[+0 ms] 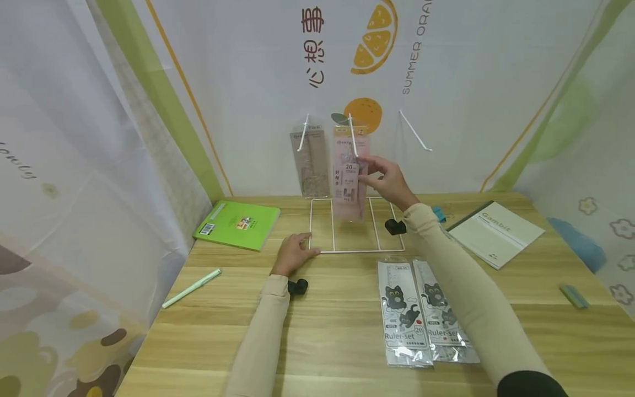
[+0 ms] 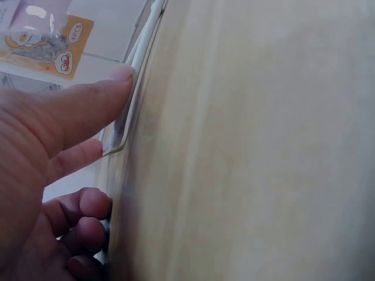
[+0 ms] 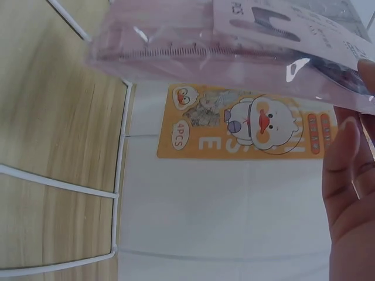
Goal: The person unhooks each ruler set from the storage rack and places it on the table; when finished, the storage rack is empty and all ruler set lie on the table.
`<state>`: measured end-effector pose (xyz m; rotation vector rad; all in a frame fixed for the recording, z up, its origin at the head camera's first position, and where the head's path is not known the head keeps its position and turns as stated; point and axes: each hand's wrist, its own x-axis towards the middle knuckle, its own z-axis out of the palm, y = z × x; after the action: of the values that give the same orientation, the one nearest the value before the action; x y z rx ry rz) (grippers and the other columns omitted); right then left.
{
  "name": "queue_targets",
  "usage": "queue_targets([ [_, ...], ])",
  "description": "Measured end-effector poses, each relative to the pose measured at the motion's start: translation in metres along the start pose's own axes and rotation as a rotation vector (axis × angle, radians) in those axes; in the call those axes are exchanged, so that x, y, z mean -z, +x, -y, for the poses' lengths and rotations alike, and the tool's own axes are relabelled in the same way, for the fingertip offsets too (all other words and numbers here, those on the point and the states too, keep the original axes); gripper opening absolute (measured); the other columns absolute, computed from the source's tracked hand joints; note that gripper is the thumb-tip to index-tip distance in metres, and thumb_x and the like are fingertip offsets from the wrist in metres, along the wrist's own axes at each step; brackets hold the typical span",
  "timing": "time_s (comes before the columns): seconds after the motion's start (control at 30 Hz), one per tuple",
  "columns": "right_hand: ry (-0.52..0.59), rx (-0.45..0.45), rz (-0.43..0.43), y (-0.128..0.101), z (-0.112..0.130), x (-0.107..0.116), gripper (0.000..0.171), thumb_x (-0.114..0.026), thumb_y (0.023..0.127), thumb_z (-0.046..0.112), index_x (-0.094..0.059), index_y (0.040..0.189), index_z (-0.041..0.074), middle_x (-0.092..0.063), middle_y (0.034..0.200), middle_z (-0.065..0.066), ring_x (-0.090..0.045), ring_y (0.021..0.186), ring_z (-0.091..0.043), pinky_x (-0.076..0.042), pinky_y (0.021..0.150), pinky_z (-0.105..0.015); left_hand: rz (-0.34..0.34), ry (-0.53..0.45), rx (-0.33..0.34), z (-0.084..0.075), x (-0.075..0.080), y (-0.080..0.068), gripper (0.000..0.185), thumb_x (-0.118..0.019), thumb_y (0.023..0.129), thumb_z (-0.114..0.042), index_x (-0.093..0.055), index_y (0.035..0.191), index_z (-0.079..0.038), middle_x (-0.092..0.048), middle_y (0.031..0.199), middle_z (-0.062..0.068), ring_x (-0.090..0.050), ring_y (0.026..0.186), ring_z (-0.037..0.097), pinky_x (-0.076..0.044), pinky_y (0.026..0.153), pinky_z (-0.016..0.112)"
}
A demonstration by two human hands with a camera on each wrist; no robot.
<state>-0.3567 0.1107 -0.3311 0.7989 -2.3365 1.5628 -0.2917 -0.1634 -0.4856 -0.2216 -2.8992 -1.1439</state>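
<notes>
Close to me on the table, two cat ruler-set packs lay side by side, just under my right arm. I was not touching them.

A little farther out, my left hand rested on the table with its fingers fairly straight. It touched the near left corner of the white wire rack base. It held nothing; it only pressed there.

Farther still, my right hand was up in the air. Its fingers pinched the right edge of the pink ruler pack. That pack hung straight down, its long side up and down, on the middle white hook. So the pack was ahead of me and above the rack base. My right hand was the one on it, and my left hand was well below it.

A brown ruler pack hung just to the left on its own hook. The hook on the right had nothing on it.

The head view showed both hands and the whole rack. The right wrist view showed only my fingertips against the pink ruler pack, with an orange card with a duck behind it. The left wrist view showed my thumb against the white wire, which the head view could not show so clearly.
</notes>
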Motion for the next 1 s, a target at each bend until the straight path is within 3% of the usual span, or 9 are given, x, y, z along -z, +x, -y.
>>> queue_targets([
  [0.83, 0.028, 0.091, 0.018, -0.051, 0.014, -0.005, 0.034, -0.070, 0.089, -0.007, -0.066, 0.123, -0.008, -0.065, 0.094, -0.024, -0.057, 0.083, -0.017, -0.047, 0.062, -0.019, -0.009, 0.003, -0.001, 0.002, 0.000, 0.001, 0.059, -0.077, 0.088, -0.031, -0.060, 0.138, -0.003, -0.062, 0.132, 0.022, -0.056, 0.120, 0.040, -0.044, 0.104, 0.053],
  [1.0, 0.013, 0.141, 0.009, -0.059, -0.004, -0.006, 0.035, -0.072, 0.088, -0.006, -0.068, 0.122, -0.004, -0.067, 0.094, -0.019, -0.056, 0.082, -0.011, -0.046, 0.061, -0.020, -0.010, 0.009, -0.003, 0.001, -0.001, 0.000, 0.059, -0.077, 0.088, -0.031, -0.060, 0.138, -0.003, -0.065, 0.123, 0.021, -0.057, 0.114, 0.038, -0.046, 0.101, 0.052],
])
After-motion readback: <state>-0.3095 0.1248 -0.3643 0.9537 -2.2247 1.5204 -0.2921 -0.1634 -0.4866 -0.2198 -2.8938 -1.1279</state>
